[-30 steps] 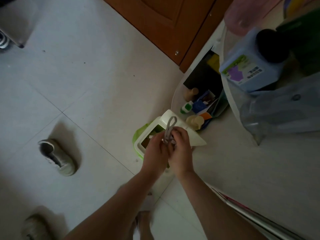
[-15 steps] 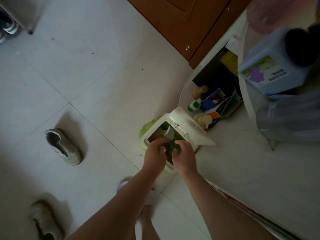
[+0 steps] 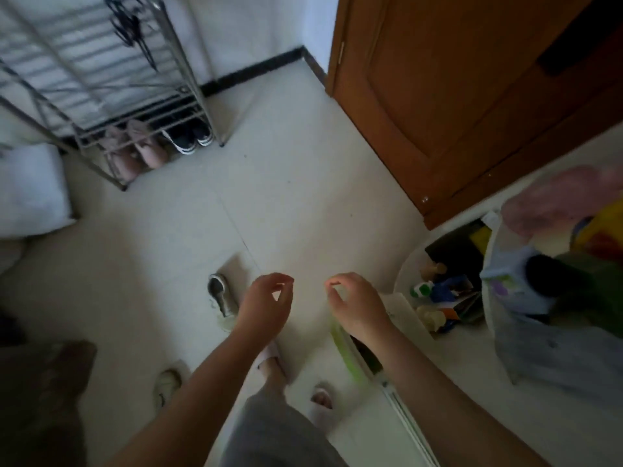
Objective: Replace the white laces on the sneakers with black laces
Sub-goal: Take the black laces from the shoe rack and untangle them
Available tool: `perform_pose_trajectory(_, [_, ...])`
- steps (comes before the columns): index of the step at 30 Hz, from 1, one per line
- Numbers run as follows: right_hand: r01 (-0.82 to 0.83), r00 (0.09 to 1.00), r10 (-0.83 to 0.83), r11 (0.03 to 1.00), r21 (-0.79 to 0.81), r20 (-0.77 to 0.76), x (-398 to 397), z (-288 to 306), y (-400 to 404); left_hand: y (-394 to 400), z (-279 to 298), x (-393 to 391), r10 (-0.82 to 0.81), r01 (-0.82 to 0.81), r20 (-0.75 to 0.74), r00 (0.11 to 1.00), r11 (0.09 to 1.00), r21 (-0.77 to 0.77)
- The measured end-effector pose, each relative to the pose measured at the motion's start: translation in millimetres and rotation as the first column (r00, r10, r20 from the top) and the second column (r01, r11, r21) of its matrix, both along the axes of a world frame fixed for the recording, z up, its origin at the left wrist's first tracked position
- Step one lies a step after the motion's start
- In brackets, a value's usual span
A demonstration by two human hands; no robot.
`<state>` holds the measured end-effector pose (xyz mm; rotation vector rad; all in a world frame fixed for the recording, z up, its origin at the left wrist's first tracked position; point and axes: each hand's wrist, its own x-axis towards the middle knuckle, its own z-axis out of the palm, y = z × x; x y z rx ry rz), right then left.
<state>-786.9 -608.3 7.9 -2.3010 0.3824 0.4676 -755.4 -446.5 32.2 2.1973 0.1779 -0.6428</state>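
Both of my hands hover apart over the floor with nothing visible in them. My left hand (image 3: 266, 305) has loosely curled fingers, thumb near the forefinger. My right hand (image 3: 357, 305) is curled the same way, above the green-and-white bin (image 3: 347, 353), which my forearm partly hides. One pale sneaker (image 3: 220, 298) lies on the floor just left of my left hand. The other sneaker (image 3: 167, 385) lies nearer me, left of my left forearm. A tangle of dark strings (image 3: 129, 25) hangs on the metal shoe rack (image 3: 188, 72) at the far left.
The rack's bottom shelf holds pink slippers (image 3: 141, 146) and dark shoes (image 3: 188, 138). A brown wooden door (image 3: 455, 96) stands at the right. A round white shelf unit (image 3: 505, 251) with bottles and bags stands at the right. My slippered feet (image 3: 320, 397) are below.
My hands held a bundle of white lace over the bin, lowered it inside, then came out holding nothing and moved apart. The view has swung up and left toward the shoe rack.
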Motion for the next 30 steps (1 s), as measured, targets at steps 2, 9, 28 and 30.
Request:
perform_pose_trajectory(2, [-0.068,0.996,0.069,0.997,-0.029,0.059,38.2,32.6,10.7,29.9,28.0,29.4,0.089,-0.09,0.052,0.995,0.996,0.007])
perform_pose_trajectory(9, [-0.287,0.946,0.292,0.956,-0.059,0.141,192.5,99.3,83.7,111.7,87.8,154.1,0.186,-0.196,0.151,0.971,0.979,0.058])
perform_pose_trajectory(28, [-0.508,0.85,0.507,0.861,-0.026,0.144,588.2,140.0,194.4,194.5,101.1,516.4,0.47,-0.475,0.088,0.878,0.878,0.061])
perform_pose_trajectory(30, [-0.532,0.84,0.53,0.847,-0.02,0.113,624.0,136.9,214.2,208.4,97.0,541.5,0.491,-0.494,0.057,0.869,0.866,0.081])
